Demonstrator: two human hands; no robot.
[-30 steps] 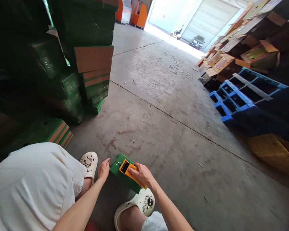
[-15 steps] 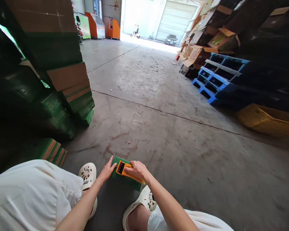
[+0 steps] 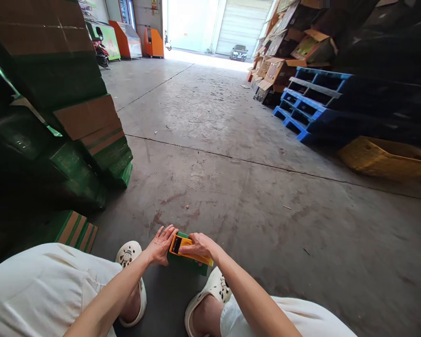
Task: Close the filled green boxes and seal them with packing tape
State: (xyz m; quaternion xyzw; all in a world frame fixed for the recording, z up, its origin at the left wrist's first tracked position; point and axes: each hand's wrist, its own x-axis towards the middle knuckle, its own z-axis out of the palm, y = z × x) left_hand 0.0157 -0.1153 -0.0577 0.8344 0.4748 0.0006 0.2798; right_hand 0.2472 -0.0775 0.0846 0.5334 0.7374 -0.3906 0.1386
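Low between my feet is a small green box [image 3: 183, 265], partly covered by my hands and the tool. My right hand [image 3: 200, 245] is wrapped round an orange-yellow tool [image 3: 186, 243] with a dark window at its left end; its exact kind is unclear. The tool lies along the top of the box. At the box's left end rests my left hand [image 3: 162, 245], fingers stretched out and spread, the fingertips close to the tool's dark end.
Tall stacks of green and brown cartons [image 3: 91, 117] rise on the left, with striped cartons [image 3: 77, 230] near my knee. To the right are blue pallets [image 3: 301, 105], a yellow bin [image 3: 382, 161] and piled cardboard boxes [image 3: 277, 75]. A car [image 3: 239, 52] stands outside.
My left hand has shifted onto the box's left end and spread its fingers. The right hand keeps its hold on the tool. The view has turned slightly, and the scooter outside has moved left.
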